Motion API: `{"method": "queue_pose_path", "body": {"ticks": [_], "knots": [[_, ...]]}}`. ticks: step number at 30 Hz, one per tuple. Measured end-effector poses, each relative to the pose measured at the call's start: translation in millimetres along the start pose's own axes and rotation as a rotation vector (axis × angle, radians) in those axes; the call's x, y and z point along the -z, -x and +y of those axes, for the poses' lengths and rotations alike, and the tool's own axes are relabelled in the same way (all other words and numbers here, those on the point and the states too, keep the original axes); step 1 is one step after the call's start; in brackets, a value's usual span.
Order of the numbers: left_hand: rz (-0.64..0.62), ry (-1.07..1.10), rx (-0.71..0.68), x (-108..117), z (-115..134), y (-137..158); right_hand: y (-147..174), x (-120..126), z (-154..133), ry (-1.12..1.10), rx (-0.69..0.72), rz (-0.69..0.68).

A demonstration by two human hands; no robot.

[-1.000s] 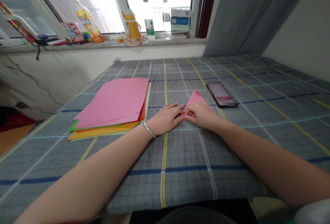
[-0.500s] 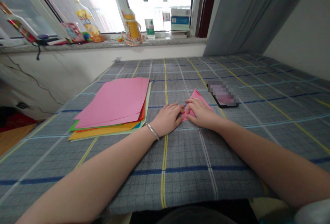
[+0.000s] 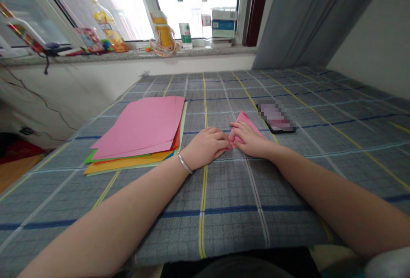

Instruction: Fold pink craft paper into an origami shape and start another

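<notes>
A small pink sheet of paper (image 3: 245,118), folded to a triangular point at its far end, lies on the checked cloth. My right hand (image 3: 248,138) rests over its middle with bent fingers, holding it down and covering much of it. At the paper's near left corner is my left hand (image 3: 209,144), its fingers drawn together and the tips on the edge; the thumb is mostly hidden. A silver bangle (image 3: 185,162) circles my left wrist.
Left of my hands lies a stack of coloured paper (image 3: 141,126), pink on top. A phone (image 3: 277,118) with a blurred screen lies to the right. Bottles, a yellow flask (image 3: 165,34) and a box (image 3: 223,26) stand on the windowsill behind the checked cloth (image 3: 230,192).
The fingers of my left hand have closed together and shifted slightly toward me, to the paper's near left corner. My right hand and the folded paper stay almost in place.
</notes>
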State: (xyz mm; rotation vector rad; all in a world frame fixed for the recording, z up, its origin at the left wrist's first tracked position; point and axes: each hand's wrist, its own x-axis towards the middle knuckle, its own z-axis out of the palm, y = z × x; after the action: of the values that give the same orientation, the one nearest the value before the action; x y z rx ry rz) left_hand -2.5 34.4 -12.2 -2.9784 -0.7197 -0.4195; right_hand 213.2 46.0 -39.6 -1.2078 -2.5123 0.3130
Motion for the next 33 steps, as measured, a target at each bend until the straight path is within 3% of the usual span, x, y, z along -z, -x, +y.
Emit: {"method": "queue_pose_path", "body": {"ticks": [12, 33], "knots": [[-0.082, 0.043, -0.104, 4, -8, -1, -5, 4, -11, 0.019, -0.238, -0.119], [-0.137, 0.204, -0.1, 17, -14, 5, -5, 6, 4, -0.044, -0.199, -0.098]]}}
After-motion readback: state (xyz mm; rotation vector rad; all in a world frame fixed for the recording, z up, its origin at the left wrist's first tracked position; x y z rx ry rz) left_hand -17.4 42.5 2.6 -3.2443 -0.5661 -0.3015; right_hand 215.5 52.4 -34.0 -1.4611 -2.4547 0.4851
